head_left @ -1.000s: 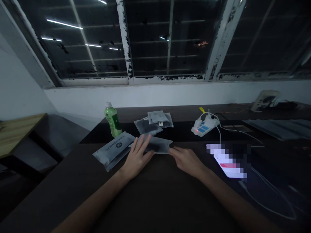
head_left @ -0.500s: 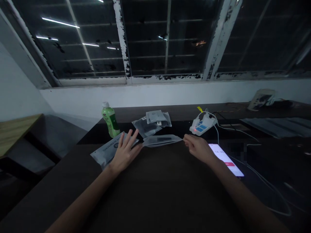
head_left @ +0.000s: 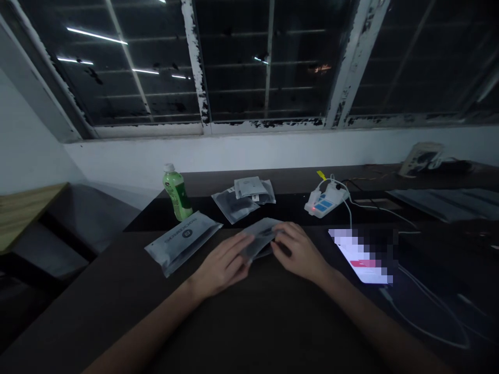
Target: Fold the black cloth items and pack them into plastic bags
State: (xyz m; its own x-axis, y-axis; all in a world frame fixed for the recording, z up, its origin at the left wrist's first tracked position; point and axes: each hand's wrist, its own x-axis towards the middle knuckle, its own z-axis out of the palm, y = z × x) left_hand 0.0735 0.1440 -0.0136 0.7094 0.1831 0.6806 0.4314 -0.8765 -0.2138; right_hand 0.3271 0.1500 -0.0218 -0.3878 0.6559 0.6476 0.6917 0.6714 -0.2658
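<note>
Dark tabletop [head_left: 249, 332] below barred windows [head_left: 234, 96]: left hand [head_left: 223, 264], frosted pouch [head_left: 257, 236], right hand [head_left: 299, 250] in a row.
At left, green bottle [head_left: 178, 193] upright, printed pouch [head_left: 183, 242] lying flat just in front; then left hand clamped on the frosted pouch's left end, near edge apparently raised. Long axis seemingly crosswise, from hand to hand, slanting away toward the right; ends partly covered. Right hand pinching the right end between fingers and thumb, no nearer than the left: both touching. Farther right, lit phone [head_left: 358, 258], well apart.
</note>
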